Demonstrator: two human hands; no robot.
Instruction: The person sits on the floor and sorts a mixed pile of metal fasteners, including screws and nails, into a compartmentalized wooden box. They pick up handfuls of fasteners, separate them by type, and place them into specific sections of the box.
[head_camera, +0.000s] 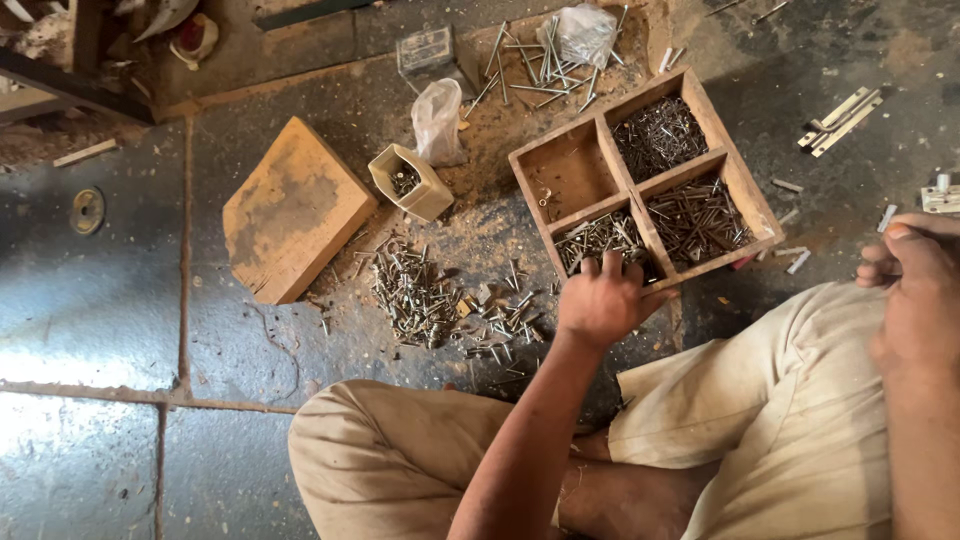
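My left hand reaches forward over my knee. Its fingers are spread on the near rim of a wooden box with four compartments, and the fingertips touch the nails in the near-left one. Two other compartments hold dark nails and longer nails; the far-left compartment is almost bare. My right hand hovers at the right edge above my right knee. Its fingers are curled with the thumb on top, and anything inside them is hidden.
A loose heap of screws and nails lies on the sawdust left of the box. A wooden block, a small cream tub, a plastic bag, long nails and metal hinges lie around on the stone floor.
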